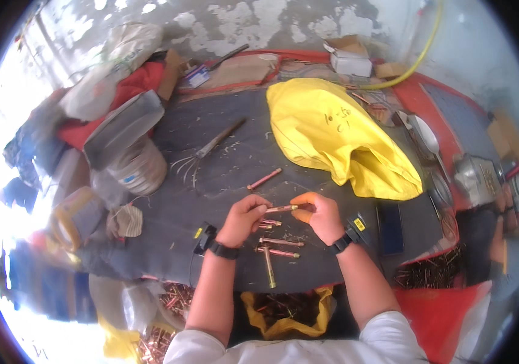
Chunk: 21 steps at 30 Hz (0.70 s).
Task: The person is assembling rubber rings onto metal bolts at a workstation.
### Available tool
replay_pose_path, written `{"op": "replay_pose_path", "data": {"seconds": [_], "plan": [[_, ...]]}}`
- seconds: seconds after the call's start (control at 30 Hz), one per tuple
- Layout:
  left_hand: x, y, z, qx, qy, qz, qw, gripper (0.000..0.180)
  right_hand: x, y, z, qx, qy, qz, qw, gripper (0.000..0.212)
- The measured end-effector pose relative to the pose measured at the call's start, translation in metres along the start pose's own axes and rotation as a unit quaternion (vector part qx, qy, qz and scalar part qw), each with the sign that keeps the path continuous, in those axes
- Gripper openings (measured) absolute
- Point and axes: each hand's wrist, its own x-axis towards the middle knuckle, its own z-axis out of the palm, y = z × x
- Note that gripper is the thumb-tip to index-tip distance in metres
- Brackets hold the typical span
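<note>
Both hands over near-centre of dark tabletop [211, 121]. Left hand [242, 217] fingers pinched on left end of bolt [282, 208]; right hand [322, 215] fingers closed on its right end. Bolt horizontal, held between hands, just above tabletop. More bolts [279, 242] lie loose right under hands, one pointing near. Single bolt [264, 179] just beyond hands. Yellow bag [332, 133] far right. Pliers [211, 145] far left of centre.
</note>
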Motion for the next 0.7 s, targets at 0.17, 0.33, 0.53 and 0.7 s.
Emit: {"op": "replay_pose_path", "data": {"seconds": [0.17, 0.33, 0.53, 0.7], "plan": [[0.0005, 0.0008, 0.0012, -0.01, 0.005, -0.002, 1.0, 0.011, 0.0, -0.0032, -0.0024, -0.029, -0.009, -0.003, 1.0, 0.02], [-0.0004, 0.0054, 0.0019, -0.002, 0.008, -0.012, 1.0, 0.011, -0.0009, -0.0097, -0.0028, -0.031, -0.01, -0.002, 0.999, 0.019], [-0.0011, 0.0062, 0.003, 0.004, 0.002, -0.006, 1.0, 0.011, -0.0022, -0.0087, -0.0029, -0.054, -0.001, -0.003, 0.999, 0.017], [-0.0021, 0.0054, 0.0015, 0.006, 0.005, -0.007, 1.0, 0.011, -0.0015, -0.0074, -0.0012, -0.055, -0.011, 0.021, 0.998, 0.016]]}}
